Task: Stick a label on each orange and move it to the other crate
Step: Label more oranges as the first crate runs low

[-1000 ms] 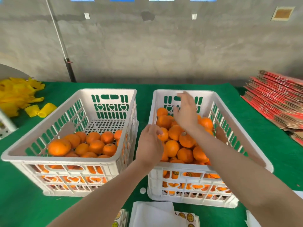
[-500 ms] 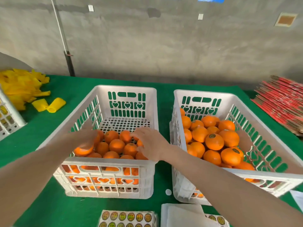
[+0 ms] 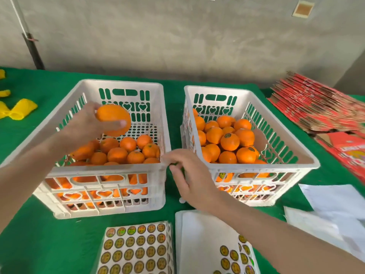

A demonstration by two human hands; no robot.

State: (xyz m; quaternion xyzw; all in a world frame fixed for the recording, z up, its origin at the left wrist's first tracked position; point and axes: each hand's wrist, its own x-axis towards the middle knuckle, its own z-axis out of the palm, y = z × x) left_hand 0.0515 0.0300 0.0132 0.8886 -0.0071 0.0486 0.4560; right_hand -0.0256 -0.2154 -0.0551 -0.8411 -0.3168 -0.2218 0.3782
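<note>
My left hand (image 3: 87, 121) grips an orange (image 3: 114, 120) and holds it up over the left white crate (image 3: 110, 170), which holds several unlabelled oranges (image 3: 126, 151). The right white crate (image 3: 296, 153) holds several oranges (image 3: 230, 142), some with round labels on top. My right hand (image 3: 189, 177) hangs in the gap between the two crates, fingers loosely curled, holding nothing that I can make out. A sheet of round gold labels (image 3: 134, 250) lies at the table's front edge, below the left crate. A second, partly used label sheet (image 3: 235, 260) lies to its right, under my right forearm.
Green cloth (image 3: 29, 224) covers the table. Yellow foam nets (image 3: 17, 110) lie at the far left. A stack of flat red cartons (image 3: 320, 109) fills the right side. White backing papers (image 3: 335, 206) lie at the front right. A grey wall stands behind.
My left hand has lifted one orange out of the left crate. My right hand has drawn back out of that crate into the gap between the crates. The view has tilted down.
</note>
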